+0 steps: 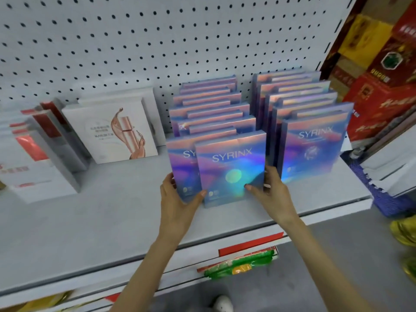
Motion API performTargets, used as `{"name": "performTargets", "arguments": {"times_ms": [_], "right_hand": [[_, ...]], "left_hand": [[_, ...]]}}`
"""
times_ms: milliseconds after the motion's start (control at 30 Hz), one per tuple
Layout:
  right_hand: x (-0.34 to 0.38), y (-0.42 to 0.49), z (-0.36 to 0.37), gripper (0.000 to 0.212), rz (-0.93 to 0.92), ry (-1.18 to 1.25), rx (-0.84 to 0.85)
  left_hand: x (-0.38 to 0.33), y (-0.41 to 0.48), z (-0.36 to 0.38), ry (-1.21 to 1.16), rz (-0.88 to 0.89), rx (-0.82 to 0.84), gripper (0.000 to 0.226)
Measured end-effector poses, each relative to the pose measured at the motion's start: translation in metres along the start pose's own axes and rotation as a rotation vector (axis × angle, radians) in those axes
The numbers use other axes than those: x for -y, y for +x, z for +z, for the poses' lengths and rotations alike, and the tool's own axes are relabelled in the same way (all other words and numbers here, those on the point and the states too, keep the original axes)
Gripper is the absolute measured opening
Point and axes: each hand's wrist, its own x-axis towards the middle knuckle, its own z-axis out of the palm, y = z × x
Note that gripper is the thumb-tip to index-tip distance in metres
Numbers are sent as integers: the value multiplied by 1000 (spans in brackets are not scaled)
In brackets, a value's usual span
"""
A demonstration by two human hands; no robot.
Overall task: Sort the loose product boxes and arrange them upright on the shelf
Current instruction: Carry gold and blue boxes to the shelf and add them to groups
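We grip the front SYRINX box with left hand and right hand, seating it upright; next, likely square it against its row.

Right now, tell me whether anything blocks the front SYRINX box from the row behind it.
Nothing visible does: the front SYRINX box stands directly before the row, left hand and right hand holding its sides.

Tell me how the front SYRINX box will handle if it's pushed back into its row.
The front SYRINX box looks like stiff, square-edged card, so it should probably slide back without bending. Thin and upright, it may tip once the left hand and right hand let go. Its glossy holographic face could be slippery under thumbs.
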Motion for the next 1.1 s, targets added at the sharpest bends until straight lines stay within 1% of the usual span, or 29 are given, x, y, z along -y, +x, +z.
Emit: {"name": "performTargets", "arguments": {"times_ms": [67,167,267,367,433,500,567,633,700,833,933,1033,1100], "right_hand": [[-3,-4,4,58,7,-1,-9],[-3,-8,7,61,18,-35,-55],[-1,-19,12,64,31,-43,-169],[11,-39,22,66,42,-15,-286],[23,-60,32,64,55,45,-357],[35,-85,49,58,47,118,-387],[51,-110,77,54,31,201,-313],[71,-134,114,53,4,234,-168],[91,-159,159,50,-8,214,-6],[139,-211,261,41,-41,170,292],[175,-251,340,35,-88,150,465],[202,-296,412,38,-143,133,605],[217,-327,451,43,-154,122,730]], "left_hand": [[1,-3,4,-5,20,-11,70],[1,-6,9,-10,26,-25,62],[2,-7,6,25,41,-25,62],[5,-20,-12,43,38,-42,60],[13,-37,-33,-18,57,-72,51],[23,-54,-61,-105,56,-80,45],[36,-67,-96,-143,52,-78,39],[52,-79,-137,-134,58,-100,31],[73,-91,-185,-112,58,-192,27],[126,-123,-298,-112,-17,-391,27],[169,-152,-387,-83,-61,-474,27],[216,-183,-465,-62,-141,-527,28],[244,-205,-508,-45,-203,-565,27]]}}
